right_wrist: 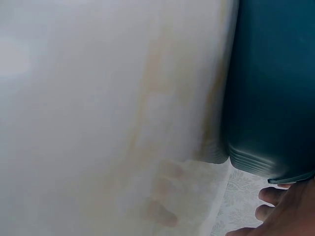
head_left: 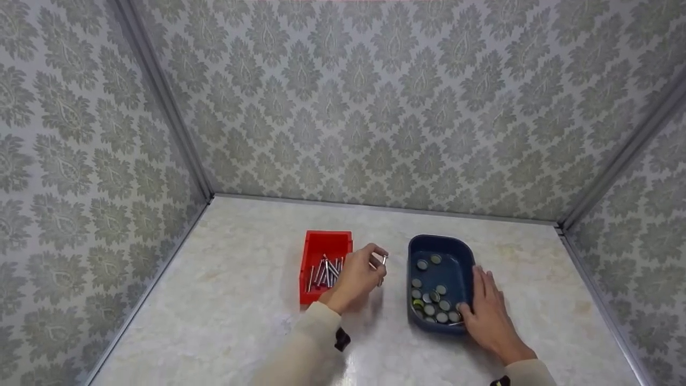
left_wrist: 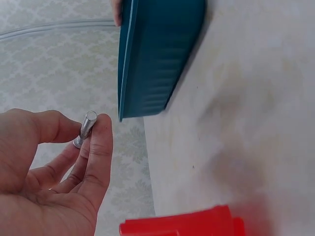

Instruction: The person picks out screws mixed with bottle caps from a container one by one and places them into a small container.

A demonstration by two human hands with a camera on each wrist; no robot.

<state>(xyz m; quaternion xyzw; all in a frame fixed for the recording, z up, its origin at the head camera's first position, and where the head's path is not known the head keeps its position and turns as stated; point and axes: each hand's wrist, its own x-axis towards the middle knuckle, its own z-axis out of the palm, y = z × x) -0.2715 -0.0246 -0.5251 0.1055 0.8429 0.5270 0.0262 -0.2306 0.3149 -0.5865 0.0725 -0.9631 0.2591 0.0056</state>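
Observation:
My left hand (head_left: pixel 360 276) pinches a silver bolt (left_wrist: pixel 85 129) between thumb and fingers; its threaded end shows in the left wrist view. The hand is just right of a red bin (head_left: pixel 304 268), which holds several bolts (head_left: pixel 326 272). My right hand (head_left: pixel 489 316) grips the right wall of a dark blue tub (head_left: pixel 440 244), thumb over the rim and fingers along the outside. Several round metal caps (head_left: pixel 429 310) lie in the tub, mostly near its front end, and one shows yellow. What looks like a bolt (head_left: pixel 455 324) lies by the front wall.
Both containers stand on a pale marbled table (head_left: pixel 241 279), with a gap between them. A patterned wall (head_left: pixel 343 107) rises behind the table's back edge. Further patterned panels (head_left: pixel 59 177) stand at the left and right sides.

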